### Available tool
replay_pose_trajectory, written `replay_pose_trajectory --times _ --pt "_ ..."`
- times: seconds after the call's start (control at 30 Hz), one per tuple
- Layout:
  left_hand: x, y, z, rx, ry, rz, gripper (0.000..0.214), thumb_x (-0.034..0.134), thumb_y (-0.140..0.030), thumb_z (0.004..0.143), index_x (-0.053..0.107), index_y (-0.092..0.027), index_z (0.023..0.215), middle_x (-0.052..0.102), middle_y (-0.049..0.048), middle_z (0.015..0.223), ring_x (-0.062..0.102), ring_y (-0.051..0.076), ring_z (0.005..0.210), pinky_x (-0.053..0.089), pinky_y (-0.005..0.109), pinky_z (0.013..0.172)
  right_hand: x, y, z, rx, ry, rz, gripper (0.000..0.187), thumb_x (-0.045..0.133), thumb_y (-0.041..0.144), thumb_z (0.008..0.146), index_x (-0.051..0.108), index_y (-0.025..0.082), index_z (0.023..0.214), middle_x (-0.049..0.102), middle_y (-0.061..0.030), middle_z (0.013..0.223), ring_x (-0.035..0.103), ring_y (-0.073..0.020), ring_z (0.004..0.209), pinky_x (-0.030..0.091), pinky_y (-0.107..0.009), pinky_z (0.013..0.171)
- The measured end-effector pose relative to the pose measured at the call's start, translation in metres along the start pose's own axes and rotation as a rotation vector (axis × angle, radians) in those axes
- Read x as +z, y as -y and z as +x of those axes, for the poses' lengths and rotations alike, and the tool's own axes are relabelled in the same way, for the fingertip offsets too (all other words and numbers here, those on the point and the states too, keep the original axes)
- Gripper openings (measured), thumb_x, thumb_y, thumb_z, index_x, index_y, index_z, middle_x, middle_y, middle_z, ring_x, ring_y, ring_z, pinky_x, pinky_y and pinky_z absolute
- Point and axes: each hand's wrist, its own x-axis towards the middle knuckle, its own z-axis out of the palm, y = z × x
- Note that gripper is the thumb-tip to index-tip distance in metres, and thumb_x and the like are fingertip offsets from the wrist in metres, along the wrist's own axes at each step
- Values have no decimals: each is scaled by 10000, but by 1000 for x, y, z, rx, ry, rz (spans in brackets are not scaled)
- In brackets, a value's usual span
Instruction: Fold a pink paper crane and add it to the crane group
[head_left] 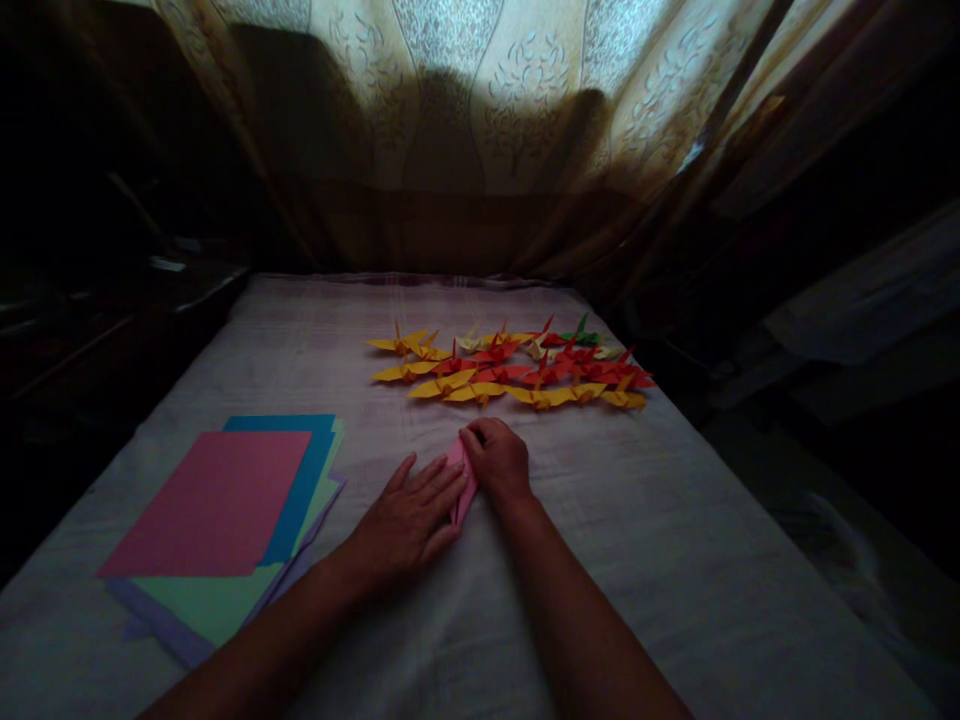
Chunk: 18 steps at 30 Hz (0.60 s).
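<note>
A narrow folded piece of pink paper (466, 492) lies on the cloth-covered surface between my hands. My left hand (409, 512) rests flat on its left side with the fingers stretched out. At its far end my right hand (496, 460) is closed, pinching the paper's tip between thumb and fingers. Part of the folded paper is hidden under both hands. Beyond them stand several folded paper cranes (544, 398) in rows, coloured yellow, orange, red, green and cream.
To the left lies a stack of coloured sheets, with a pink sheet (214, 500) on top of blue (319, 440), light green (217, 605) and purple ones. A pale checked cloth (315, 330) covers the surface. Patterned curtains (517, 90) hang behind it.
</note>
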Motion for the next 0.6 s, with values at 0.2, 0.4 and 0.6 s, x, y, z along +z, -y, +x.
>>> replay_pose_trajectory --times 0.2,0.4,0.6 --pt "-5 -5 -13 22 69 6 578 380 -476 1004 247 -297 1536 306 84 1575 322 279 1437 111 543 1185 -1 4 1 20 37 -100 120 595 259 879 681 230 800 674 -16 846 597 -153 759 404 -242 679" --pt "1 -5 -18 42 51 30 603 345 -536 1003 275 -255 1532 353 88 1553 328 257 1435 60 502 1204 -3 8 1 36 68 -171 119 588 268 896 678 224 832 672 -29 881 602 -160 774 398 -249 671" --pt "3 -9 -21 71 75 16 607 345 -541 1001 271 -257 1532 370 84 1547 335 251 1432 44 501 1207 -1 8 1 23 54 -186 87 573 266 906 647 220 902 669 -42 925 599 -173 810 406 -261 694"
